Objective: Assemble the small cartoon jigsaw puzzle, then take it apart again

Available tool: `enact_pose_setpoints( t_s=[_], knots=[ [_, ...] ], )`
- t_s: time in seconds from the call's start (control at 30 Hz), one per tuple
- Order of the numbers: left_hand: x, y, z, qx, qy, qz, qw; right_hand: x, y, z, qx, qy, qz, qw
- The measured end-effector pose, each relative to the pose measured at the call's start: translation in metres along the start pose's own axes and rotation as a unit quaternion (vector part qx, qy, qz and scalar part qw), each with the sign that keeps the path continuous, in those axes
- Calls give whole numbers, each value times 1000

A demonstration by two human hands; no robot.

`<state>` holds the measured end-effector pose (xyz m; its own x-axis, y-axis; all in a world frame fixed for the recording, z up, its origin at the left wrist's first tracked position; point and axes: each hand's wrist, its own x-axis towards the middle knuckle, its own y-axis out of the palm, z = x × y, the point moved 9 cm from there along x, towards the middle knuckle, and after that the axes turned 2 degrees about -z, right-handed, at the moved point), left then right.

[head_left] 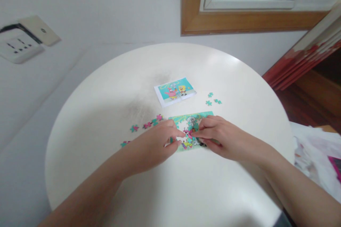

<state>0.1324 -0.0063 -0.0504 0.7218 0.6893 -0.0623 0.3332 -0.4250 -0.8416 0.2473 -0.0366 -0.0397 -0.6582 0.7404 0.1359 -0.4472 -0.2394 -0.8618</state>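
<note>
A partly assembled jigsaw puzzle (pixel 191 116) with cartoon figures lies on the round table, with a gap of white showing at its left-middle. My left hand (pixel 162 142) reaches over its left side, index finger stretched to the gap and thumb apart below. From the right, my right hand (pixel 221 134) rests on the puzzle, its index fingertip at a pink puzzle piece (pixel 188 132) near the middle. The thumb and index finger of that hand are apart. My hands cover parts of the puzzle's left and right sides.
Loose pieces (pixel 147 125) lie to the left, and three teal pieces (pixel 209 103) to the upper right. Behind the puzzle is a printed reference picture (pixel 174 92). The white table (pixel 186 188) stands by a wall with a window frame (pixel 194 25) and a socket (pixel 20 46).
</note>
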Motion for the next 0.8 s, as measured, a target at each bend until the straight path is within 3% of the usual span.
enact_pose_setpoints(
  t_s=[0.2, 0.37, 0.5, 0.67, 0.8],
  knots=[
    [0, 2, 0, -10, -19, 39, 999, -1, 0, -1, 2, -3, -3, 1000],
    [-1, -2, 9, -3, -36, 3, 999, 0, 0, -1, -5, 0, -2, 1000],
    [0, -1, 10, -6, -60, 8, 998, 0, 0, -1, -6, 5, 4, 1000],
    [0, 0, 9, -15, -119, 40, 992, 0, 0, 0, -6, 3, 4, 1000],
    [1, 2, 2, -33, -103, 68, 992, 0, 0, 0, -9, 4, 3, 1000]
  ],
)
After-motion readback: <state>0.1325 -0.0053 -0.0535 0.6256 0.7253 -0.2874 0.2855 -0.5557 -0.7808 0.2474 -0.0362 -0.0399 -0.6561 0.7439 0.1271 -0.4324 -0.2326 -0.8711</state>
